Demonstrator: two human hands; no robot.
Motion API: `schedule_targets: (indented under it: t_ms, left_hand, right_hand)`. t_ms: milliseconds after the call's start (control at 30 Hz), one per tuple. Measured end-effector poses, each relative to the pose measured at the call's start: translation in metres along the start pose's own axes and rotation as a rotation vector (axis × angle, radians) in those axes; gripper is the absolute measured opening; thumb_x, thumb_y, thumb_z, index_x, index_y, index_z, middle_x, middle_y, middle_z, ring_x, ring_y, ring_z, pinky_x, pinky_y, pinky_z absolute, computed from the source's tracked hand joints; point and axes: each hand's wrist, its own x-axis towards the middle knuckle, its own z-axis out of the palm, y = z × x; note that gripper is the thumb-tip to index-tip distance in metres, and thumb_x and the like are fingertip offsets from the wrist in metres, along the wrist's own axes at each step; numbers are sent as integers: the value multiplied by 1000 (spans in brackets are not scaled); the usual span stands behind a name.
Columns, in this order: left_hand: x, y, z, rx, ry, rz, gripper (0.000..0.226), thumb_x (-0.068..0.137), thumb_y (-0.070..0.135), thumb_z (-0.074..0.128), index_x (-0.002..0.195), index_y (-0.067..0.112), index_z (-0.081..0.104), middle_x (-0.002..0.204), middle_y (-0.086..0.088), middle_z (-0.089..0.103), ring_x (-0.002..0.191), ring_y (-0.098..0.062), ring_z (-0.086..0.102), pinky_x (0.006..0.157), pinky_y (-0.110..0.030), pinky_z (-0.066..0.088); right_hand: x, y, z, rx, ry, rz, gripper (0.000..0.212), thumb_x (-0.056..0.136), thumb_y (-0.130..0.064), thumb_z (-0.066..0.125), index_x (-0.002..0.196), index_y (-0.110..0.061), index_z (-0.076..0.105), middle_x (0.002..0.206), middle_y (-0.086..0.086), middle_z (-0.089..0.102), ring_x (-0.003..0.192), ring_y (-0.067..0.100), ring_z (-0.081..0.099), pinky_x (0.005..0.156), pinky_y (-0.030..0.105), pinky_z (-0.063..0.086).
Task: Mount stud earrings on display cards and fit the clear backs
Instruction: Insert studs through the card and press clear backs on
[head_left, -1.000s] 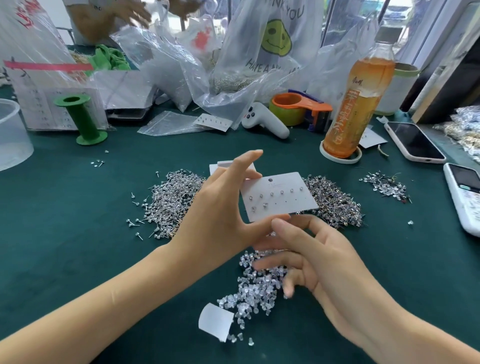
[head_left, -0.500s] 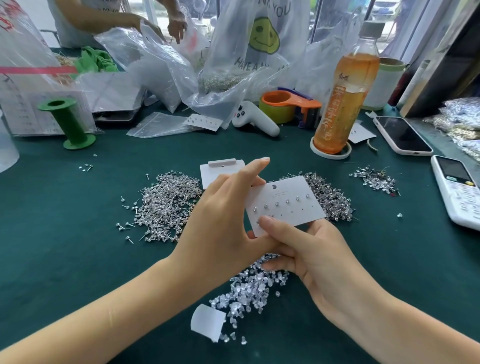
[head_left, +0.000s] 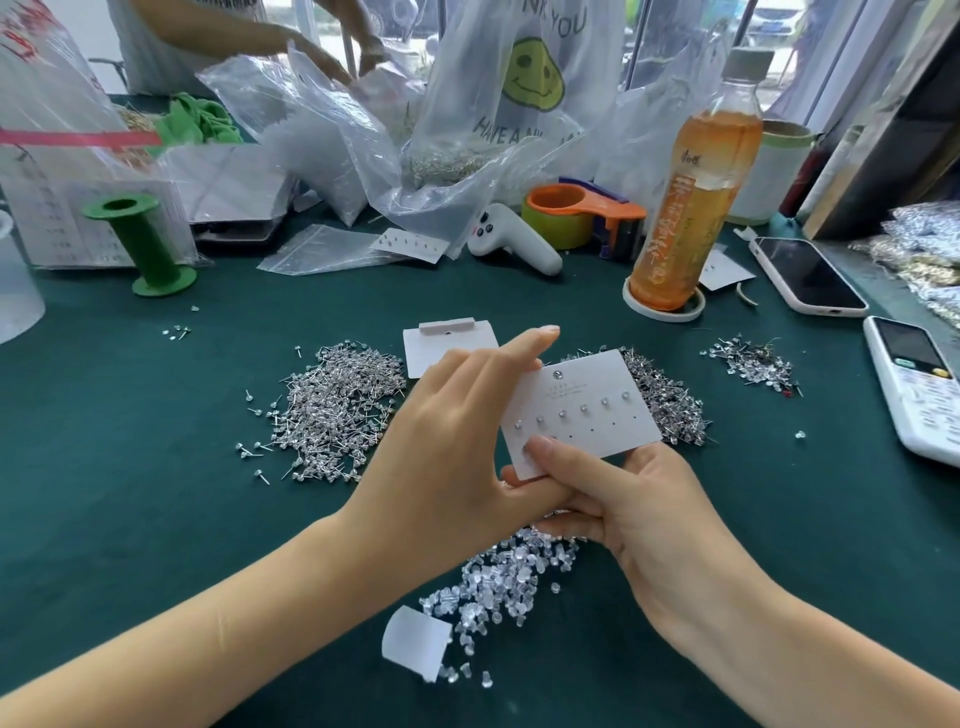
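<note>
A white display card (head_left: 587, 410) with a row of several studs in it is held above the green table. My left hand (head_left: 457, 441) grips its left edge, index finger along the top and thumb under the lower corner. My right hand (head_left: 628, 499) pinches the card's lower left corner, thumb pressed on its face and the other fingers behind it. Below the hands lies a heap of clear backs (head_left: 498, 582). Piles of loose stud earrings lie to the left (head_left: 332, 410) and behind the card to the right (head_left: 670, 405). A blank card (head_left: 447, 338) lies beyond my left hand.
A curled white paper scrap (head_left: 415, 642) lies near the backs. Further back stand an orange drink bottle (head_left: 691, 192), a tape dispenser (head_left: 582, 213), a green spool (head_left: 148, 244) and plastic bags (head_left: 332, 140). Two phones (head_left: 805, 275) (head_left: 919, 384) lie at right. Another person's hands (head_left: 332, 47) work in the bags.
My right hand rose from the heap of clear backs to the card's lower left corner and now pinches it. The left hand kept its hold on the card.
</note>
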Motion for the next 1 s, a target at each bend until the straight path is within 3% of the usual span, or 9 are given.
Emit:
schedule_targets:
  t_ms: [333, 433, 500, 567, 633, 700, 833, 1000]
  left_hand:
    - [2, -10, -5, 8, -63, 125, 80, 75, 52, 70, 138, 13, 41, 128, 3, 55, 117, -14, 50, 103, -25, 37]
    - [6, -19, -11, -33, -60, 53, 82, 72, 58, 67, 138, 17, 40, 125, 11, 53, 113, -6, 49, 101, -20, 36]
    - [8, -27, -14, -28, -29, -17, 69, 76, 54, 67, 131, 17, 49, 115, 12, 56, 103, -1, 49, 95, -13, 35]
    - [11, -35, -16, -35, -22, -54, 42, 81, 45, 67, 110, 16, 64, 96, 12, 61, 88, 2, 51, 86, -11, 38]
    - [13, -43, -17, -90, -115, -70, 18, 84, 32, 68, 91, 16, 70, 81, 14, 62, 75, 2, 55, 75, -7, 39]
    - [13, -48, -18, -126, -269, -95, 3, 83, 22, 71, 86, 20, 71, 77, 15, 65, 72, 2, 58, 70, -5, 38]
    - [9, -54, -16, -117, -481, -107, 5, 83, 20, 72, 87, 23, 72, 80, 14, 69, 74, 0, 60, 68, -8, 41]
    - [8, -53, -9, -90, -478, -112, 8, 84, 19, 71, 90, 23, 72, 81, 16, 67, 73, 3, 58, 66, -5, 38]
  right_hand:
    - [5, 0, -10, -23, 8, -77, 38, 59, -22, 73, 94, -8, 68, 77, 11, 75, 67, 20, 73, 49, 21, 54]
    - [10, -2, -17, -93, 40, -149, 33, 61, -21, 72, 91, -7, 68, 74, 10, 74, 62, 20, 72, 48, 21, 53]
    - [13, -4, -23, -150, 77, -224, 31, 62, -22, 73, 90, -9, 68, 73, 9, 74, 62, 21, 72, 49, 21, 53]
    - [16, -6, -28, -218, 125, -301, 30, 63, -25, 73, 90, -12, 69, 72, 7, 75, 64, 20, 72, 48, 19, 51]
    - [18, -7, -34, -278, 152, -353, 23, 66, -24, 74, 85, -13, 71, 70, 4, 75, 65, 18, 73, 49, 17, 51]
    - [20, -6, -38, -333, 157, -395, 6, 72, -18, 76, 77, -16, 73, 69, 0, 74, 66, 14, 72, 50, 16, 51]
    - [19, -2, -40, -434, 155, -525, 11, 71, -23, 74, 81, -20, 73, 74, -13, 74, 69, 3, 70, 58, 10, 50]
    - [21, 5, -46, -648, 41, -820, 18, 76, -18, 74, 92, -25, 69, 81, -18, 72, 66, -2, 64, 60, 5, 46]
